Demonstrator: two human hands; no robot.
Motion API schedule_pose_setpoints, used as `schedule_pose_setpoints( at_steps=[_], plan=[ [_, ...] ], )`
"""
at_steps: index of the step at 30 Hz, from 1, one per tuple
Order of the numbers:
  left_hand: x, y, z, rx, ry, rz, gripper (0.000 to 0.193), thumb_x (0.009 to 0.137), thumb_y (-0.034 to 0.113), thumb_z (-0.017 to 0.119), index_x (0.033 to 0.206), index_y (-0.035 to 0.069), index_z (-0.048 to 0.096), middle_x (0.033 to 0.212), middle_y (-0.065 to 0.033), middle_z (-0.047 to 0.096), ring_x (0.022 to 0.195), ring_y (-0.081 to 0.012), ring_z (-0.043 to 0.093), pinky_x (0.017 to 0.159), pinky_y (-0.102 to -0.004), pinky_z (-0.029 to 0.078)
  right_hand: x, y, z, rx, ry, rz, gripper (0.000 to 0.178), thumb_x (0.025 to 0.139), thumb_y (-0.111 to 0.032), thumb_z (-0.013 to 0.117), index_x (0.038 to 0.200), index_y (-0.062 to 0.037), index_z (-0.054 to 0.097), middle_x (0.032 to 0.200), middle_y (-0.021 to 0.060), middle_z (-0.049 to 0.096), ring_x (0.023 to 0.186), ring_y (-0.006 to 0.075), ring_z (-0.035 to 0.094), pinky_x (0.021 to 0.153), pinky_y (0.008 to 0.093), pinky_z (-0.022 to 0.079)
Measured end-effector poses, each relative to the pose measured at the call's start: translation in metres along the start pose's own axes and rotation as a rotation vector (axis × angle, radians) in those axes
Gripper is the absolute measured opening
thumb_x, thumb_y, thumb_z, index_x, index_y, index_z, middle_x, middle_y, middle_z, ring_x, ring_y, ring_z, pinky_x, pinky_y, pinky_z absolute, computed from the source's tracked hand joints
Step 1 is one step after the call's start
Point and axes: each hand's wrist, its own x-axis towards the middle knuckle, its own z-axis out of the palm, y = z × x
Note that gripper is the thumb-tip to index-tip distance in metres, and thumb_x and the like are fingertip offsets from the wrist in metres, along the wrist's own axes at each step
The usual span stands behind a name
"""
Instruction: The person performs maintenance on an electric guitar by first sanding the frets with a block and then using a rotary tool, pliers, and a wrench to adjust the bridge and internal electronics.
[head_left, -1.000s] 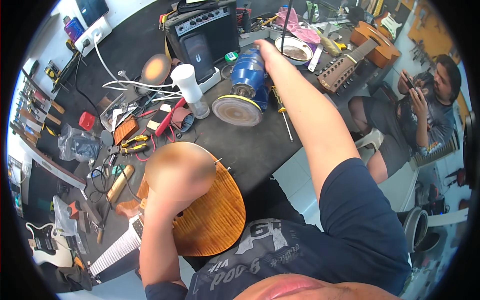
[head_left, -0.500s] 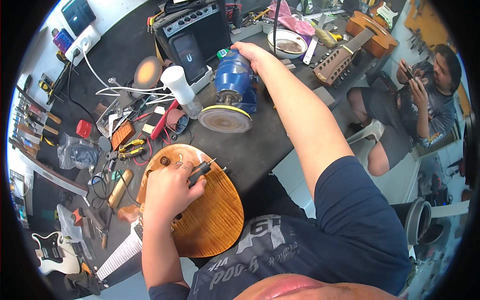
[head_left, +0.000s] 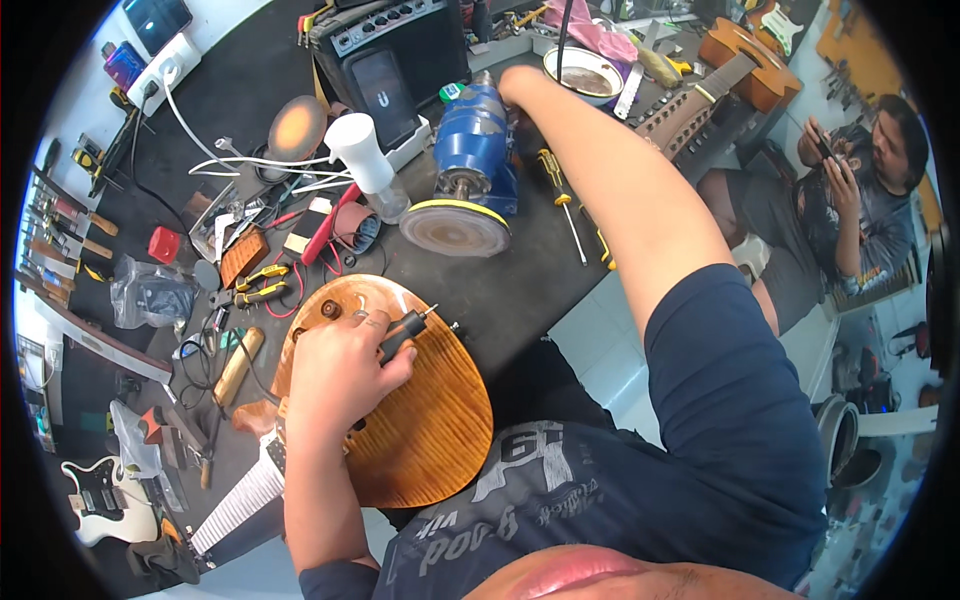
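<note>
On the near side of the blue machine (head_left: 466, 150), the working person's dark shirt (head_left: 620, 505) carries pale print, large block characters with smaller lettering below them. Left of and beyond the machine, a black upright device (head_left: 380, 95) bears one light, letter-like mark on its front, while the pale marks on the green round lid (head_left: 452, 92), just beyond the machine, and the amplifier's control panel (head_left: 400, 25), farther back to its left, are too small to read.

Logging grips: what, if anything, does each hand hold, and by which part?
Left hand: a thin-tipped tool, by its black handle. Right hand: at the blue motor; hold cannot be told.
</note>
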Motion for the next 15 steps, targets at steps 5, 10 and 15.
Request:
schedule_pose_setpoints(
  at_steps=[5,10,15],
  plan=[
    [-0.001,0.005,-0.002,0.020,0.010,0.031,0.031,0.081,0.034,0.080,0.089,0.006,0.069,0.067,-0.0122,0.068,0.068,-0.0338,0.070,0.065,-0.0479,0.056,0.041,0.027,0.027,-0.146,0.071,0.139,0.033,0.094,-0.029,0.070,0.116,-0.0083,0.082,0.115,0.0151,0.081,0.097,0.0306,0.081,0.091,0.0483,0.063],
    [-0.001,0.001,0.002,0.001,0.021,0.055,0.032,0.082,0.036,0.080,0.087,0.006,0.070,0.066,-0.0117,0.067,0.064,-0.0323,0.070,0.063,-0.0469,0.056,0.044,0.019,0.020,0.143,-0.163,0.305,0.041,0.100,-0.034,0.064,0.135,-0.0150,0.076,0.143,0.0121,0.071,0.133,0.0333,0.067,0.110,0.0479,0.054],
    [-0.001,-0.007,0.004,-0.015,0.047,0.082,0.034,0.084,0.038,0.080,0.085,0.005,0.070,0.063,-0.0118,0.067,0.061,-0.0316,0.070,0.062,-0.0457,0.057,0.035,0.007,0.018,0.167,-0.123,0.342,0.035,0.099,-0.034,0.063,0.115,-0.0103,0.083,0.113,0.0124,0.082,0.098,0.0277,0.081,0.091,0.0448,0.062]
  ],
)
